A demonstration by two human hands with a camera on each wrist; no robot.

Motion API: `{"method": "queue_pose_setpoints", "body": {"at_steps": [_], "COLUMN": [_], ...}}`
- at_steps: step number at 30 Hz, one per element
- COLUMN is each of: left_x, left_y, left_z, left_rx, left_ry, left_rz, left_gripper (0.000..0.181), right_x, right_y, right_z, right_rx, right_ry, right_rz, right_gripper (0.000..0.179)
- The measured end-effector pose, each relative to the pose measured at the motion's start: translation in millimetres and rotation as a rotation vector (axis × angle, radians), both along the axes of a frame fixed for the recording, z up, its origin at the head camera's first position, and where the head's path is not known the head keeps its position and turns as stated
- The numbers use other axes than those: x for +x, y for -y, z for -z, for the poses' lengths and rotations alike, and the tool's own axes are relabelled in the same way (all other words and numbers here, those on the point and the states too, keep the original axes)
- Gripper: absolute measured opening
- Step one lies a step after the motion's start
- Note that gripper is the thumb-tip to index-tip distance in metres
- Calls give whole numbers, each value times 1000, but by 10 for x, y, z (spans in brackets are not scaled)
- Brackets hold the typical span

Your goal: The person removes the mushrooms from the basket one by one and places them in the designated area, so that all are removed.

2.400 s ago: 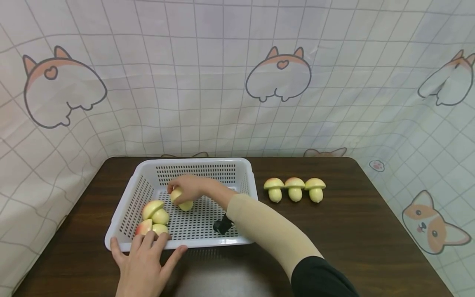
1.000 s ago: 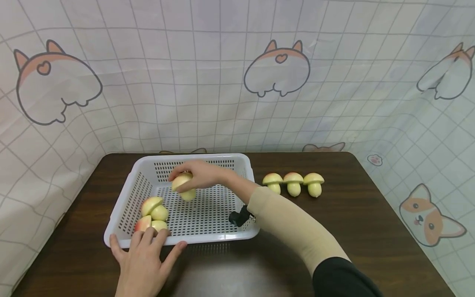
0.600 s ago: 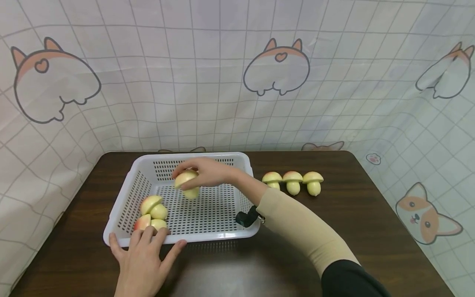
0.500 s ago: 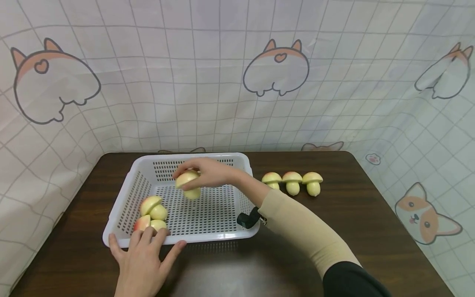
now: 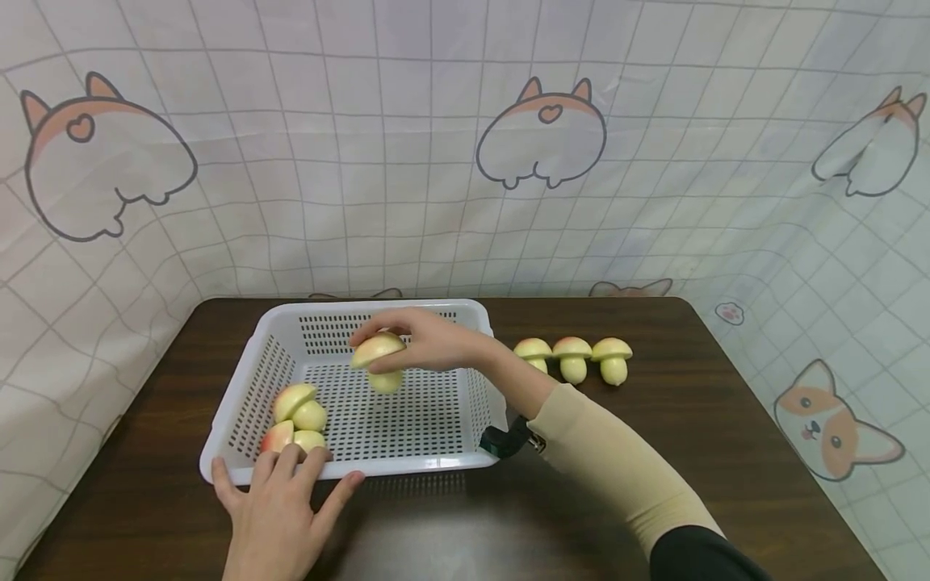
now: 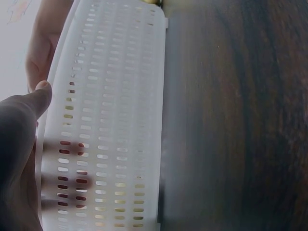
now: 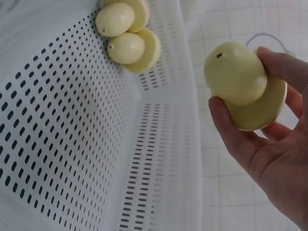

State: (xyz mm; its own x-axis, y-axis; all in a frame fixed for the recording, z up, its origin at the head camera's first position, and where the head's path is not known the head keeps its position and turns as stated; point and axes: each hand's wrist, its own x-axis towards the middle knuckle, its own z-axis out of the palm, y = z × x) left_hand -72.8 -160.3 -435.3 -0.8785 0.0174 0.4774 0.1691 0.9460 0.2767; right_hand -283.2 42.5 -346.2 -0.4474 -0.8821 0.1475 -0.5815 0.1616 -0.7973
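In the head view my right hand (image 5: 429, 340) holds a pale yellow toy mushroom (image 5: 379, 349) over the basket. The right wrist view shows the thumb and fingers around the cap of the toy mushroom (image 7: 236, 77), its rounded stem end uncovered. My left hand (image 5: 279, 512) grips the near rim of the white perforated basket (image 5: 465, 461) at its left end, fingers over the rim. Two more toy mushrooms lie inside at the left: one (image 5: 294, 401) behind, and one (image 5: 278, 436) nearer, partly hidden by my left fingers. Shadowy fingers show through the basket wall in the left wrist view.
On the dark wooden table (image 5: 726, 452), right of the basket, three toy mushrooms (image 5: 572, 359) stand in a row with caps up. My right forearm partly covers the leftmost one. A white checked cloth (image 5: 407, 186) with cartoon dogs hangs behind and beside the table.
My right hand has lifted the toy mushroom from the basket floor and shifted it slightly right. The left hand keeps its place on the rim.
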Motion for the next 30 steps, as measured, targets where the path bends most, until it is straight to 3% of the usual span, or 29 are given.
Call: {"method": "queue_pose_setpoints", "body": {"at_steps": [6,20,25,30], "left_x": [11,-5,-3,-2], "left_y": [3,7,9,6], "left_z": [1,3,6,2], "left_rx": [-1,-8,-9,-7], "left_ry": [26,9,6,10], "left_rz": [-10,1,0,0], "left_gripper": [51,51,51,50], "right_x": [69,196,234,283], "right_y": [-86,-327,-455,-605], "right_z": [-36,-190,-180,-155], "right_rx": [-29,-80,-108,-99], "right_ry": [4,-28,1,71], "right_rz": [0,-5,-30,4], "right_gripper": [38,37,37,38]}}
